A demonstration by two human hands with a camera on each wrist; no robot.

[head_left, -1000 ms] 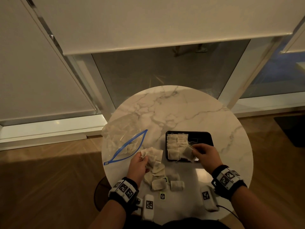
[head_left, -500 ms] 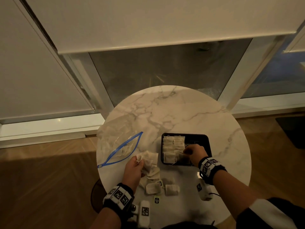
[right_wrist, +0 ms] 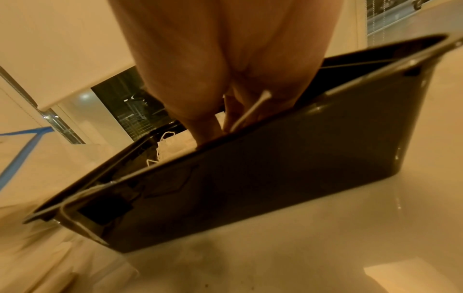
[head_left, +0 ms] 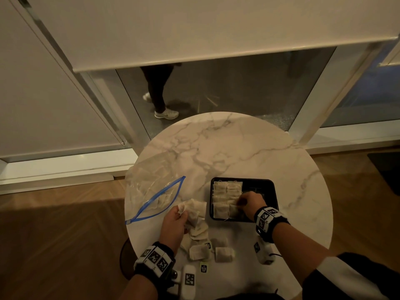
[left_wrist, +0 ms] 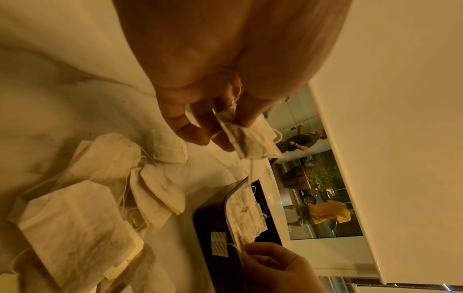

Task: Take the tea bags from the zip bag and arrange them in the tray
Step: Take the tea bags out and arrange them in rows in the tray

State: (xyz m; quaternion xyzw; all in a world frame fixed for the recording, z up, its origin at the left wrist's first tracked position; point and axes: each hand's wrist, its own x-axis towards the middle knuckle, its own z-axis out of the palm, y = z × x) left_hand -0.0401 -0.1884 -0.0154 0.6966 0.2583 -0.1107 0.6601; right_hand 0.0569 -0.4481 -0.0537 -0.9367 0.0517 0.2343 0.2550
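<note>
Pinching pale crumpled tea bags point(head_left: 193, 210), left hand point(head_left: 174, 224); right hand point(head_left: 251, 204) grip curled inside tray point(head_left: 270, 191), contents unclear.

The left hand point(head_left: 174, 221) hovers low over the table, thumb and fingers point(left_wrist: 246, 117) pinching a tea bag point(left_wrist: 246, 142). The right hand point(head_left: 252, 204) reaches down inside the tray point(head_left: 271, 191), knuckles up, fingers curled on a tea bag's string.
</note>
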